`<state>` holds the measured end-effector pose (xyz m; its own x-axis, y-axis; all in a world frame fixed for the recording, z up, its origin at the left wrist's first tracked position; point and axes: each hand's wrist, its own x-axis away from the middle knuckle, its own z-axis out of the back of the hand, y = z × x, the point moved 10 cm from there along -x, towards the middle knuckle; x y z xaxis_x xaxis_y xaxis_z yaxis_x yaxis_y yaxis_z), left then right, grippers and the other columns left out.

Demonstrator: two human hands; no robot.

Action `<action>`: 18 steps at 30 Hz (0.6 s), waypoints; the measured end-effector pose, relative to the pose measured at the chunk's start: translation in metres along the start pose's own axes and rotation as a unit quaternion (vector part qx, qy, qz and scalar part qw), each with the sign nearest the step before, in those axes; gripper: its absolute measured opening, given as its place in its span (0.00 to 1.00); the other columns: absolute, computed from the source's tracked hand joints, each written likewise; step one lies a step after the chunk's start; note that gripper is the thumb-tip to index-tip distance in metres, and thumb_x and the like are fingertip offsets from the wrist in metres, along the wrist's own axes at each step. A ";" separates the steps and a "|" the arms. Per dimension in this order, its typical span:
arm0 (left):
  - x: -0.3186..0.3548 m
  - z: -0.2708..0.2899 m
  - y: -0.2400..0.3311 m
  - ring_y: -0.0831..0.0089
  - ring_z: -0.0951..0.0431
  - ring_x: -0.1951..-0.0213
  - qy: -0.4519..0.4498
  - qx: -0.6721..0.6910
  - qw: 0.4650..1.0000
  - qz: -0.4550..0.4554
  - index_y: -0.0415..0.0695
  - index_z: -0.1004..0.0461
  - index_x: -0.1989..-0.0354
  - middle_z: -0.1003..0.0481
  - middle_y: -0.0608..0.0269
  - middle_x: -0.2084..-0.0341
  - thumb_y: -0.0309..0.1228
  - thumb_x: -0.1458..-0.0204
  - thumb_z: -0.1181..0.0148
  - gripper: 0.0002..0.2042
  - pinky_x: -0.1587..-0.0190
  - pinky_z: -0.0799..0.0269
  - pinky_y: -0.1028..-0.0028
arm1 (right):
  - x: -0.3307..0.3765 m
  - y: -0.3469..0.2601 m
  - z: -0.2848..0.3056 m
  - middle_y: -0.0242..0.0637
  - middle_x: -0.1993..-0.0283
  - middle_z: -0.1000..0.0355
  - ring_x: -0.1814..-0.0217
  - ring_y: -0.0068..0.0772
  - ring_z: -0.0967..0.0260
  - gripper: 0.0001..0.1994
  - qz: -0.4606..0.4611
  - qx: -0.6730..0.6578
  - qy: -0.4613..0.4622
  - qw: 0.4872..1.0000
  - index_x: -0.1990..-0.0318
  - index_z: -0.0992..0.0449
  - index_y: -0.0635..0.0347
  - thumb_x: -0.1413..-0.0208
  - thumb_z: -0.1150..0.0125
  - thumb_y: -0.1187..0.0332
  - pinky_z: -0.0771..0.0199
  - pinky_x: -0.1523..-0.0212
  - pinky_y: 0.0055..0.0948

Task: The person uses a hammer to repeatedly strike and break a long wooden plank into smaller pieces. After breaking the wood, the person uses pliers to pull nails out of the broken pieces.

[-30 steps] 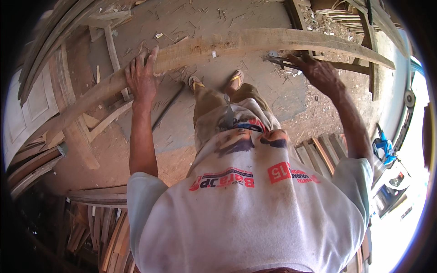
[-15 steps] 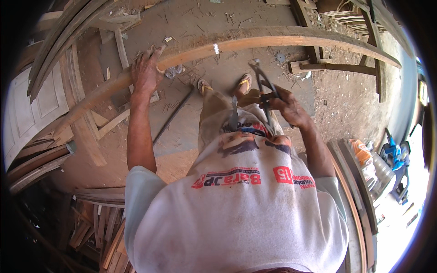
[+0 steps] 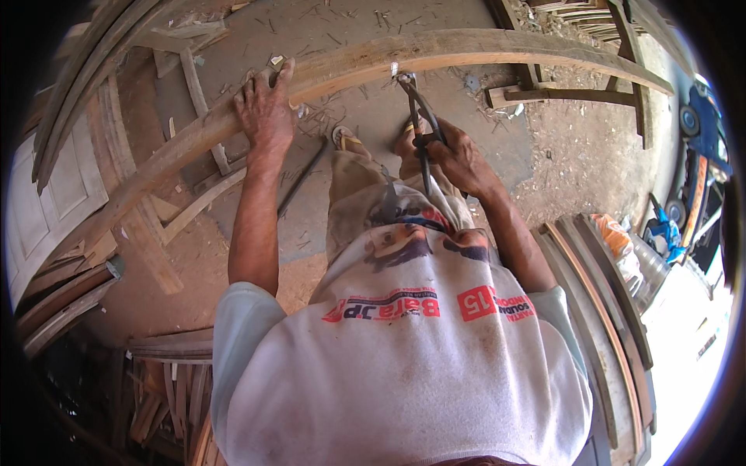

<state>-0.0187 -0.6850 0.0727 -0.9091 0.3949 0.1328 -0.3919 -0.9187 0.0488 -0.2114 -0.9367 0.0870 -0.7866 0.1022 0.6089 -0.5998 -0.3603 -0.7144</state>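
Curved beam under a spread left hand, pincers close by in the right

We saw the wooden beam [image 3: 342, 71] arching across in front of the person, above the floor [image 3: 559, 163], its left part lower and nearer, its right end out over some wooden frames; a small white patch [image 3: 394, 68] showed on its near side. We saw the left hand [image 3: 266, 116] laid on the beam left of its middle, fingers spread over the top; we could not tell whether any finger pressed underneath. We saw the right hand [image 3: 462, 161] with its fingers curled around the handles of dark pincers [image 3: 425, 105]; we could not tell whether those fingers were pressed against one another. The head of the pincers was just beside the white patch; we could not tell whether it touched the wood.

Further out, we saw two sandalled feet below the beam; a dark rod [image 3: 303, 177] lay on the floor left of them, with wood scraps scattered about; a white panelled door [image 3: 58, 206] stood at the left edge, and long boards [image 3: 579, 311] were stacked beside the right arm.
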 end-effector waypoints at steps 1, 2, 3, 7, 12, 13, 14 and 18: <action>0.001 -0.002 0.000 0.49 0.36 0.30 0.000 0.000 1.000 0.004 0.71 0.39 0.26 0.32 0.50 0.36 0.35 0.53 0.22 0.44 0.31 0.41 0.43 | 0.000 0.000 -0.002 0.53 0.59 0.23 0.56 0.49 0.22 0.19 0.007 -0.002 0.011 1.000 0.44 0.27 0.67 0.40 0.51 0.67 0.25 0.49 0.44; 0.002 -0.004 -0.001 0.49 0.36 0.30 0.003 -0.002 1.000 0.010 0.71 0.39 0.26 0.32 0.51 0.36 0.35 0.52 0.23 0.44 0.31 0.42 0.43 | -0.002 0.002 -0.005 0.53 0.59 0.23 0.56 0.49 0.22 0.19 0.017 -0.004 0.021 1.000 0.45 0.27 0.67 0.40 0.51 0.66 0.25 0.49 0.44; 0.002 -0.004 -0.002 0.49 0.36 0.30 0.005 -0.004 1.000 0.016 0.71 0.39 0.26 0.32 0.51 0.36 0.35 0.52 0.23 0.44 0.31 0.42 0.43 | -0.003 0.003 -0.007 0.53 0.59 0.23 0.56 0.48 0.22 0.19 0.028 -0.005 0.030 0.999 0.45 0.27 0.67 0.40 0.51 0.66 0.25 0.49 0.44; 0.001 -0.001 0.001 0.50 0.34 0.32 0.015 0.021 1.000 0.013 0.70 0.38 0.27 0.32 0.51 0.37 0.29 0.51 0.26 0.42 0.31 0.41 0.44 | -0.003 0.002 -0.012 0.54 0.56 0.24 0.55 0.48 0.22 0.18 0.011 -0.023 0.053 0.998 0.47 0.25 0.68 0.39 0.51 0.66 0.24 0.50 0.43; 0.004 0.000 0.002 0.51 0.32 0.35 0.061 0.030 0.998 0.008 0.69 0.36 0.28 0.31 0.51 0.40 0.23 0.51 0.30 0.41 0.33 0.40 0.45 | 0.004 -0.007 -0.009 0.55 0.52 0.24 0.54 0.48 0.21 0.17 -0.046 -0.042 0.042 0.997 0.48 0.25 0.70 0.36 0.51 0.67 0.22 0.53 0.42; 0.005 0.000 0.002 0.51 0.32 0.35 0.068 0.027 0.997 0.004 0.69 0.36 0.28 0.31 0.51 0.40 0.23 0.51 0.30 0.41 0.33 0.40 0.46 | 0.005 -0.014 -0.009 0.55 0.53 0.24 0.54 0.48 0.21 0.17 -0.017 -0.013 0.040 0.999 0.48 0.25 0.70 0.36 0.50 0.66 0.22 0.53 0.42; 0.007 -0.001 0.001 0.51 0.32 0.35 0.075 0.025 0.997 0.003 0.69 0.36 0.28 0.31 0.51 0.40 0.23 0.51 0.30 0.40 0.33 0.40 0.46 | 0.007 -0.021 -0.010 0.55 0.53 0.23 0.54 0.48 0.20 0.17 0.012 0.017 0.036 0.999 0.47 0.26 0.70 0.35 0.50 0.65 0.22 0.53 0.42; 0.008 0.003 0.001 0.51 0.31 0.36 0.083 0.024 0.996 -0.002 0.68 0.35 0.28 0.31 0.52 0.40 0.23 0.50 0.31 0.40 0.33 0.41 0.47 | 0.012 -0.039 -0.005 0.55 0.56 0.22 0.51 0.43 0.19 0.21 -0.005 0.041 0.029 0.999 0.39 0.32 0.73 0.37 0.52 0.70 0.21 0.49 0.41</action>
<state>-0.0262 -0.6824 0.0770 -0.9203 0.3899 -0.0335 -0.3912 -0.9151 0.0977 -0.1983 -0.9173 0.1204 -0.7894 0.1597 0.5927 -0.5956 -0.4329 -0.6767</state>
